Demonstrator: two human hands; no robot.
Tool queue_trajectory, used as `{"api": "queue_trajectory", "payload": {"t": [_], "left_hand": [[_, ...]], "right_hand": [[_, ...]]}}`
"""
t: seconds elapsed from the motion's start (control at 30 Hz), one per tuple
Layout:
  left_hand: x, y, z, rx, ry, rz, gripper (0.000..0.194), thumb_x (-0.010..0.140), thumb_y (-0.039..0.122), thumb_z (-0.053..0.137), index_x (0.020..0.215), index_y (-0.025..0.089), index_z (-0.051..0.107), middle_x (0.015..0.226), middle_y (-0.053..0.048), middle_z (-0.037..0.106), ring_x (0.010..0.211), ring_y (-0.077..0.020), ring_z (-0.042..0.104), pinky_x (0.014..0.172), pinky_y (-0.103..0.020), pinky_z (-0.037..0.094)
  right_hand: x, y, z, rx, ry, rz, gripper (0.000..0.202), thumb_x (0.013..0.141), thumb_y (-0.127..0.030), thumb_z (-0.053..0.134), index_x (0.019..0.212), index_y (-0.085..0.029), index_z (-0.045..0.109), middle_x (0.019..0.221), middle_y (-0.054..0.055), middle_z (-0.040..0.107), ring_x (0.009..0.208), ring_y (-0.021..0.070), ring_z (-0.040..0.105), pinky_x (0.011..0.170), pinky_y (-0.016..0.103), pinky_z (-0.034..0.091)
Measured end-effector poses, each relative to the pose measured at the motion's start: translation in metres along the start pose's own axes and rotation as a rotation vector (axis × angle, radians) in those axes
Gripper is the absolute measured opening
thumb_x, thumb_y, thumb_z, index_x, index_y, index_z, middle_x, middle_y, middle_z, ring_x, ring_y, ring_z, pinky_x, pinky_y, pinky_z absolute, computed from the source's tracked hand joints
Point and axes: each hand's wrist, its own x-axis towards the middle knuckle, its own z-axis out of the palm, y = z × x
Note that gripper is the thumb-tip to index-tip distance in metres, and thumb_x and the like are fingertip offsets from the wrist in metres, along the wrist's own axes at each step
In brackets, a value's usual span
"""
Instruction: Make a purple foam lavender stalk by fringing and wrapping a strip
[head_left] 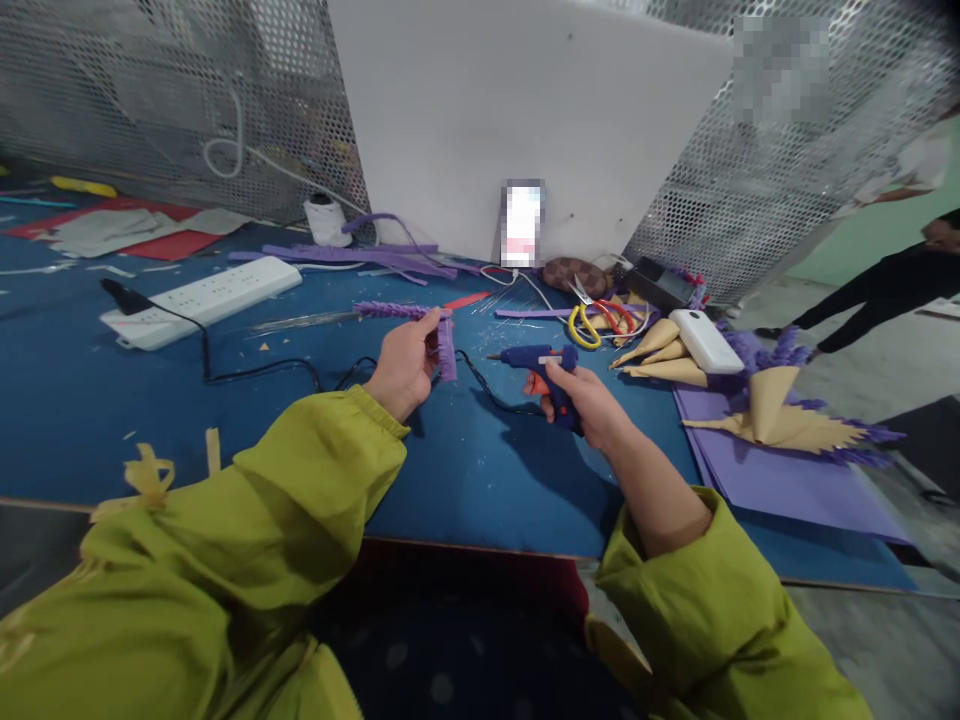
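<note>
My left hand [407, 362] pinches a fringed purple paper strip [446, 347], which hangs down from the fingers. Behind that hand, a fringed purple paper stem [390, 310] reaches left along the table; I cannot tell whether it joins the strip. My right hand [576, 395] is wrapped round a blue glue gun [536, 356] with an orange trigger. Its nozzle points left toward the strip, with a gap between them. From the gun's handle a black cord [487, 395] runs left across the blue table [465, 480]. Thin clear wires [300, 321] lie left of the stem.
A white power strip [202, 300] lies at left. Purple strips [360, 258], a thread spool [327, 220] and a propped phone [522, 222] stand along the back. Scissors [585, 325], paper cones [664, 370], a white power bank [705, 341] and purple sheets [787, 485] are at right. A person [885, 275] is beyond.
</note>
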Motion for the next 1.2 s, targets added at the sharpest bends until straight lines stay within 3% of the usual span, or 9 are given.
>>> {"api": "queue_trajectory", "payload": {"t": [0.23, 0.4, 0.53, 0.67, 0.77, 0.83, 0.93, 1.03, 1.2], "left_hand": [[-0.016, -0.012, 0.000, 0.099, -0.210, -0.102, 0.010, 0.074, 0.025, 0.075, 0.077, 0.015, 0.074, 0.069, -0.002, 0.067, 0.059, -0.0077, 0.054, 0.052, -0.018, 0.041], [-0.029, -0.018, 0.001, 0.207, -0.352, -0.165, 0.022, 0.070, 0.031, 0.079, 0.083, 0.013, 0.077, 0.070, -0.002, 0.066, 0.059, -0.0077, 0.053, 0.051, -0.018, 0.038], [-0.039, -0.017, 0.003, 0.264, -0.412, -0.201, 0.021, 0.073, 0.030, 0.077, 0.084, 0.012, 0.078, 0.071, -0.004, 0.067, 0.059, -0.0083, 0.053, 0.053, -0.020, 0.038], [-0.048, -0.019, 0.003, 0.341, -0.485, -0.243, 0.021, 0.074, 0.031, 0.077, 0.086, 0.014, 0.079, 0.072, -0.004, 0.068, 0.058, -0.0080, 0.052, 0.054, -0.020, 0.038], [-0.053, -0.024, 0.002, 0.396, -0.557, -0.275, 0.023, 0.071, 0.033, 0.079, 0.087, 0.016, 0.079, 0.073, -0.004, 0.070, 0.060, -0.0095, 0.055, 0.056, -0.021, 0.040], [-0.056, -0.028, 0.001, 0.427, -0.626, -0.300, 0.024, 0.071, 0.034, 0.079, 0.087, 0.016, 0.079, 0.077, -0.006, 0.073, 0.064, -0.0118, 0.060, 0.060, -0.022, 0.043], [-0.058, -0.034, 0.000, 0.434, -0.776, -0.323, 0.023, 0.073, 0.034, 0.078, 0.088, 0.017, 0.080, 0.087, -0.009, 0.076, 0.077, -0.0158, 0.065, 0.073, -0.025, 0.048], [-0.059, -0.038, -0.002, 0.425, -0.877, -0.331, 0.022, 0.074, 0.033, 0.077, 0.089, 0.018, 0.080, 0.091, -0.009, 0.076, 0.088, -0.0192, 0.067, 0.085, -0.028, 0.048], [-0.059, -0.038, -0.003, 0.465, -0.789, -0.378, 0.023, 0.072, 0.030, 0.078, 0.090, 0.016, 0.079, 0.089, -0.009, 0.075, 0.078, -0.0167, 0.066, 0.074, -0.026, 0.048]], "right_hand": [[0.021, 0.008, -0.021, 0.015, 0.270, 0.168, 0.022, 0.076, -0.034, 0.071, 0.080, -0.013, 0.065, 0.057, 0.001, 0.058, 0.047, 0.0099, 0.051, 0.046, 0.022, 0.045], [0.029, 0.012, -0.033, -0.162, 0.399, 0.125, 0.019, 0.076, -0.027, 0.069, 0.089, -0.014, 0.063, 0.070, 0.004, 0.065, 0.054, 0.0133, 0.057, 0.051, 0.025, 0.047], [0.026, 0.013, -0.042, -0.652, 0.579, 0.015, 0.032, 0.073, -0.032, 0.075, 0.098, -0.015, 0.063, 0.085, 0.010, 0.066, 0.075, 0.0223, 0.062, 0.064, 0.032, 0.047], [0.018, 0.004, -0.045, -1.136, 0.731, -0.326, 0.033, 0.081, -0.038, 0.066, 0.102, -0.013, 0.069, 0.103, 0.017, 0.064, 0.096, 0.0298, 0.061, 0.079, 0.040, 0.047], [0.011, -0.004, -0.034, -0.828, 0.513, -0.462, 0.031, 0.085, -0.039, 0.061, 0.102, -0.016, 0.073, 0.093, 0.009, 0.065, 0.078, 0.0197, 0.060, 0.072, 0.034, 0.048], [0.006, -0.006, -0.022, -0.505, 0.160, -0.323, 0.034, 0.086, -0.041, 0.058, 0.102, -0.016, 0.074, 0.073, 0.003, 0.062, 0.062, 0.0139, 0.054, 0.059, 0.027, 0.045], [-0.001, -0.003, -0.002, -0.174, -0.159, -0.155, 0.038, 0.082, -0.045, 0.063, 0.104, -0.015, 0.073, 0.059, -0.003, 0.054, 0.054, 0.0101, 0.048, 0.050, 0.022, 0.038], [-0.005, 0.003, 0.011, -0.019, -0.272, -0.048, 0.033, 0.074, -0.041, 0.072, 0.096, -0.015, 0.072, 0.058, -0.004, 0.055, 0.050, 0.0077, 0.045, 0.046, 0.020, 0.034], [-0.007, 0.004, 0.016, 0.079, -0.238, -0.053, 0.023, 0.069, -0.033, 0.076, 0.085, -0.017, 0.069, 0.064, -0.004, 0.059, 0.050, 0.0064, 0.046, 0.047, 0.019, 0.035]]}}
